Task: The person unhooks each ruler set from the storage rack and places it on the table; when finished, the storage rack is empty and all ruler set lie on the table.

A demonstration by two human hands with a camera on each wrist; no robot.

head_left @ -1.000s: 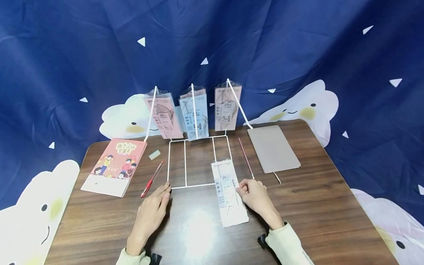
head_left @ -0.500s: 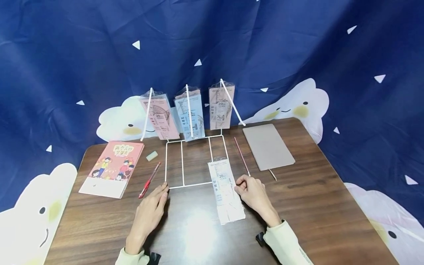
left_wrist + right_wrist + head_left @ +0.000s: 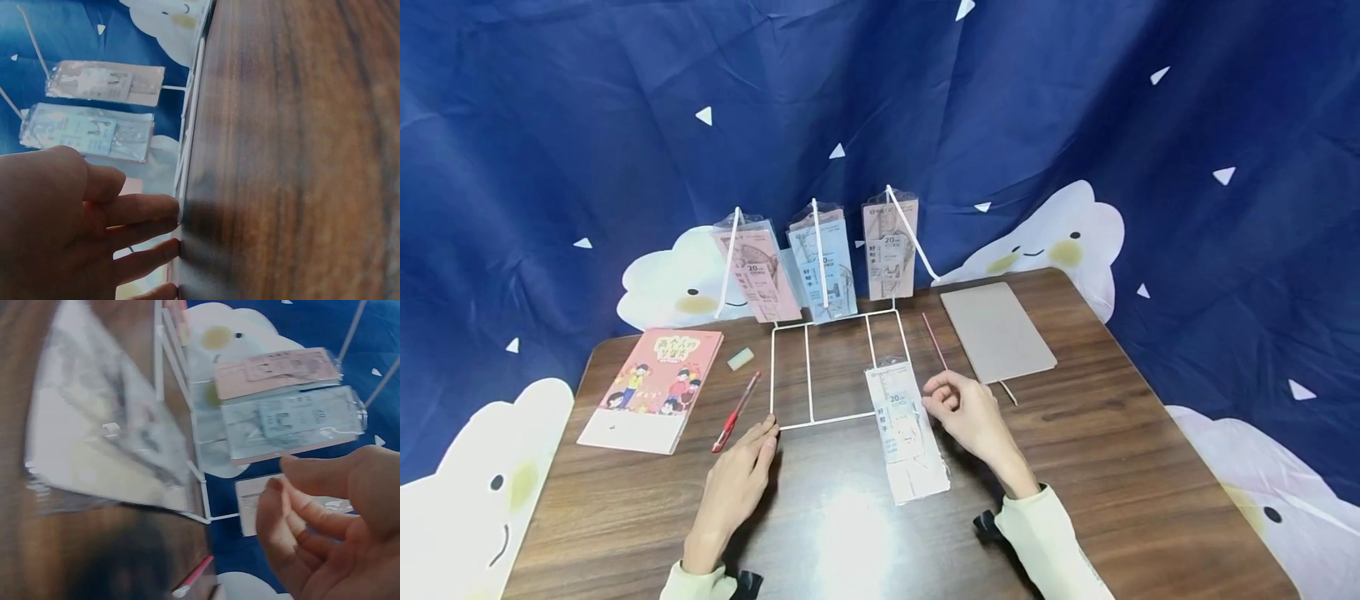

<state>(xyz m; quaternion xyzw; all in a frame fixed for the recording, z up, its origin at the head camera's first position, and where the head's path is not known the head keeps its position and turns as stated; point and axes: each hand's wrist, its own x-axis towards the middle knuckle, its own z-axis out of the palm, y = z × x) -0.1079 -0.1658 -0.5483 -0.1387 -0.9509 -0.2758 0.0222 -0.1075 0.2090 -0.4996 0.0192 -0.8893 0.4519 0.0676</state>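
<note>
A ruler set in a clear sleeve point(image 3: 904, 437), pale with "20" printed on it, lies on the table across the front right corner of a white wire rack point(image 3: 811, 375). Just right of the sleeve is my right hand point(image 3: 966, 412), fingers loosely bent. In the right wrist view thumb and forefinger are near each other, with nothing seen between them. My left hand point(image 3: 737, 483) rests flat, its relaxed fingertips touching the rack's front left corner. On the rack's upright arms hang a pink ruler set point(image 3: 760, 275), a blue ruler set point(image 3: 822, 267) and another pinkish ruler set point(image 3: 891, 250).
To the left lie a pink booklet point(image 3: 658, 383), a red pen point(image 3: 736, 412) and a small eraser point(image 3: 741, 359). A grey notebook point(image 3: 998, 332) and a thin red stick point(image 3: 935, 340) lie to the right. A blue cloud-patterned cloth point(image 3: 1000, 100) hangs behind the table.
My right hand has shifted slightly forward along the sleeve and now covers the stick's near end. The left hand stays at the rack corner. The head view has shifted a little.
</note>
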